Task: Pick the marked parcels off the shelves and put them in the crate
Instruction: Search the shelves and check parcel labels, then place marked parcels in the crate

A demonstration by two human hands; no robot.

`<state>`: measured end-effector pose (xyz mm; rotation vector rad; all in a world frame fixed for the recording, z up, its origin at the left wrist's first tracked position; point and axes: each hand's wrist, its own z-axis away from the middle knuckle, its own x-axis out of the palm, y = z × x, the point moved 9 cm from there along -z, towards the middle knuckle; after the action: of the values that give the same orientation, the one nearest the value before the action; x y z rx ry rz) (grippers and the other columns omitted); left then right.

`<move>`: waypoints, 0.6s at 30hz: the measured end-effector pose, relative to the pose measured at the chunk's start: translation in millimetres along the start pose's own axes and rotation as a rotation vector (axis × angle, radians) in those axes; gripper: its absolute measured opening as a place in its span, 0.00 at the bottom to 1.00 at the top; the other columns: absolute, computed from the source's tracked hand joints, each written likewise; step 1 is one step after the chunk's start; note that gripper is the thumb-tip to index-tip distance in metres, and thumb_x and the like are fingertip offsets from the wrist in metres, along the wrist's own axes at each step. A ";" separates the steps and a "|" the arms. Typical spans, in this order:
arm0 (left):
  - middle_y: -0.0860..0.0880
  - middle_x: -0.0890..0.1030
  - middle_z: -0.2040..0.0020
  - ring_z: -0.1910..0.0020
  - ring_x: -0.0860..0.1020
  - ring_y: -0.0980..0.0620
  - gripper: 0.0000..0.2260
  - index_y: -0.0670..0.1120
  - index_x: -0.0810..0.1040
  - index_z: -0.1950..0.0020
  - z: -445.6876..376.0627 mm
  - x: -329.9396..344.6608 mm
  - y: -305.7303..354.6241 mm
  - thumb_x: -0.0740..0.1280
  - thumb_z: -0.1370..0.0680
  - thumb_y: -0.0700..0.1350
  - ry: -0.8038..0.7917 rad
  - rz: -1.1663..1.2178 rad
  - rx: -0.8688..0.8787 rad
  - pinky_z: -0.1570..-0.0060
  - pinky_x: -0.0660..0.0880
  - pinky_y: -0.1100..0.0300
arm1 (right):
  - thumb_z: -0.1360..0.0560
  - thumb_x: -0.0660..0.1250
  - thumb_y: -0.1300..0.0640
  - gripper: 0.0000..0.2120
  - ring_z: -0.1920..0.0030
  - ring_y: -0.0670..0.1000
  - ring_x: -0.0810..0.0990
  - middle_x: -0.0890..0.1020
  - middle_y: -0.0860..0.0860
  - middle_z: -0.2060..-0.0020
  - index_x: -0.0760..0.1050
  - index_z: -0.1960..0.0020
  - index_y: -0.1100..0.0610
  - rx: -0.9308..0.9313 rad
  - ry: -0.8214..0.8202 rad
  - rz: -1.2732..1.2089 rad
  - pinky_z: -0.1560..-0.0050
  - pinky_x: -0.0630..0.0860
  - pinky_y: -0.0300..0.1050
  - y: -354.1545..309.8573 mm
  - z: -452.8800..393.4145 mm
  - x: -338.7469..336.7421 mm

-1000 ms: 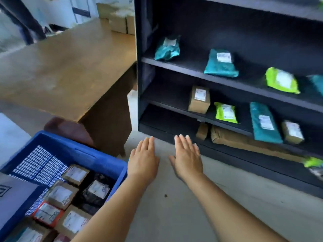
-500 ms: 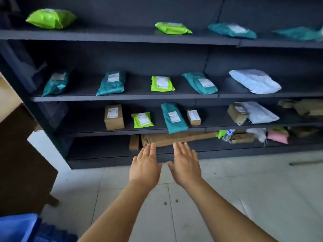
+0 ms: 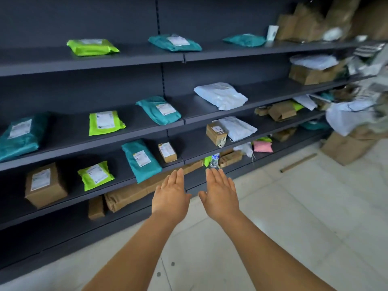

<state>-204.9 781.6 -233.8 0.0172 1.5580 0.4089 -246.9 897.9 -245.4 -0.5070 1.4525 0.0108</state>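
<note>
Left hand [image 3: 170, 196] and right hand [image 3: 220, 194] stretched forward side by side, palms down, fingers straight, holding nothing, apart from shelves [image 3: 126, 57]. Parcels lie on dark shelves ahead: teal bag [image 3: 141, 159] and small brown box [image 3: 167, 152] just beyond fingertips, green bag [image 3: 95, 175] and larger brown box [image 3: 45, 184] further left, white bag [image 3: 220, 95] one shelf up. Crate out of view. Pale tiled floor [image 3: 294, 217] below.
</note>
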 end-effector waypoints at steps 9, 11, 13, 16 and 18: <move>0.48 0.51 0.21 0.23 0.54 0.48 0.32 0.48 0.45 0.21 -131.8 27.1 34.3 0.58 0.19 0.52 -0.090 0.010 0.115 0.25 0.55 0.51 | 0.19 0.56 0.46 0.33 0.22 0.50 0.42 0.48 0.49 0.22 0.44 0.21 0.53 0.153 0.041 0.016 0.24 0.43 0.50 63.4 -101.4 -17.7; 0.48 0.51 0.21 0.23 0.53 0.48 0.31 0.48 0.44 0.21 -157.2 34.7 43.3 0.58 0.19 0.52 -0.107 -0.006 0.143 0.26 0.54 0.52 | 0.19 0.56 0.46 0.33 0.22 0.51 0.43 0.48 0.50 0.22 0.44 0.21 0.54 0.187 0.053 0.028 0.24 0.44 0.50 78.1 -121.0 -20.0; 0.48 0.51 0.21 0.23 0.53 0.48 0.31 0.47 0.44 0.21 -178.6 42.9 53.5 0.57 0.18 0.52 -0.124 -0.009 0.176 0.26 0.52 0.53 | 0.19 0.55 0.46 0.33 0.22 0.51 0.43 0.48 0.50 0.22 0.44 0.22 0.54 0.214 0.044 0.033 0.24 0.44 0.50 93.7 -137.6 -18.6; 0.47 0.51 0.21 0.23 0.53 0.48 0.30 0.46 0.44 0.21 -205.7 55.8 69.7 0.56 0.18 0.52 -0.159 -0.031 0.198 0.26 0.52 0.53 | 0.19 0.55 0.45 0.33 0.22 0.51 0.43 0.49 0.50 0.22 0.44 0.22 0.55 0.249 0.020 0.041 0.24 0.44 0.50 117.5 -161.3 -13.2; 0.47 0.52 0.21 0.23 0.54 0.48 0.30 0.47 0.44 0.21 -226.8 65.9 79.9 0.56 0.18 0.53 -0.179 -0.041 0.203 0.26 0.53 0.52 | 0.19 0.55 0.45 0.33 0.22 0.51 0.44 0.49 0.51 0.22 0.44 0.22 0.54 0.257 0.017 0.038 0.24 0.44 0.50 132.0 -179.7 -11.9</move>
<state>-446.8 818.1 -282.1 0.1739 1.4149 0.2097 -458.4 959.2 -282.7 -0.2702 1.4550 -0.1489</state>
